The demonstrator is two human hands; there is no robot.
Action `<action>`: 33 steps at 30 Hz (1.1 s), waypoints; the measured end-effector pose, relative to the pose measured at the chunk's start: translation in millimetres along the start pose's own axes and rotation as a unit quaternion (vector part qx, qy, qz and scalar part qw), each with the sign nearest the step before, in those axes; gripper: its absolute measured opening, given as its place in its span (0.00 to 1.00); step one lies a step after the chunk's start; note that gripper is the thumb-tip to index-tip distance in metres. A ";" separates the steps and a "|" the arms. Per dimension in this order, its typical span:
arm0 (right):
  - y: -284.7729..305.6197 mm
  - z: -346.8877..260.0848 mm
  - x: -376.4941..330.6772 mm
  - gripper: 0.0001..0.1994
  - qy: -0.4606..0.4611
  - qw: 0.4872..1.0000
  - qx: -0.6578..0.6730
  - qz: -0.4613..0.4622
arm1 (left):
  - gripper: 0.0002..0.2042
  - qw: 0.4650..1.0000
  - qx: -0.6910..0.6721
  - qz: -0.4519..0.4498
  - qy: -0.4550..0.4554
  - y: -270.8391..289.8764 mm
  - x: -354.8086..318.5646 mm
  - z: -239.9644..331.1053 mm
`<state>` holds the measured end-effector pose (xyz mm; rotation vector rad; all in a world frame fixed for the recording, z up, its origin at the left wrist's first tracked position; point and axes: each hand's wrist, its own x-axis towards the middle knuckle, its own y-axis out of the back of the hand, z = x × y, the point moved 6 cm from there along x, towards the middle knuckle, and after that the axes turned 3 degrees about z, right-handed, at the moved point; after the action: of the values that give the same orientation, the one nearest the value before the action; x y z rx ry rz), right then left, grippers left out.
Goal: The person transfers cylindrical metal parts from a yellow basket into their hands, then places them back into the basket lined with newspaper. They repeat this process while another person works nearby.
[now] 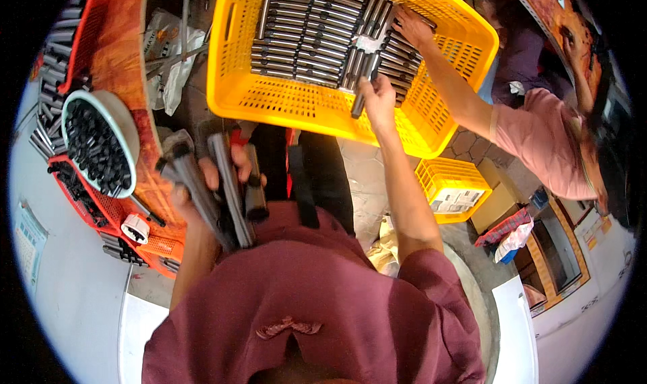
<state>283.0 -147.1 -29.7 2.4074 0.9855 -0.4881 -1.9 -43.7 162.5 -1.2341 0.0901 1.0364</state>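
A bundle of several metal tubes with black ends (pixel 232 188) is gripped in my left hand (pixel 191 205), held close to my body on the left. My right hand (pixel 381 101) pinches a single metal tube (pixel 358 106), which slants over the near side of a large yellow plastic crate (pixel 232 91). Inside the crate, similar tubes (pixel 323 34) lie side by side in rows, with a pale gap (pixel 368 44) showing among them. A co-worker's hand (pixel 413 28) reaches in from the right and touches the tubes near that gap.
On the orange-topped table (pixel 131 40) at left stand a pale basin (pixel 133 138) of small black parts, red baskets (pixel 79 67) and loose tubes (pixel 50 91). A smaller yellow crate (pixel 438 175) and a cardboard box (pixel 497 197) sit on the floor at right.
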 end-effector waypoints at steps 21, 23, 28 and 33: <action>-12.8 112.8 236.1 0.19 0.083 0.900 -0.412 0.119 | 0.17 0.995 -0.093 -0.019 -0.015 44.4 70.0 -48.6; -8.8 113.0 244.4 0.21 0.089 0.894 -0.417 0.140 | 0.17 0.995 -0.097 -0.025 -0.014 42.3 72.6 -45.4; -4.7 112.0 240.4 0.24 0.111 0.888 -0.412 0.170 | 0.16 0.994 -0.108 -0.007 -0.029 52.4 70.1 -42.2; -8.8 120.5 235.2 0.26 0.117 0.877 -0.443 0.142 | 0.17 0.995 -0.094 -0.024 -0.010 49.1 80.6 -39.2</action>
<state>418.8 -80.1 -246.4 1.7174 0.6969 0.3276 27.9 -28.9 65.9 -1.3887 -0.0543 1.0337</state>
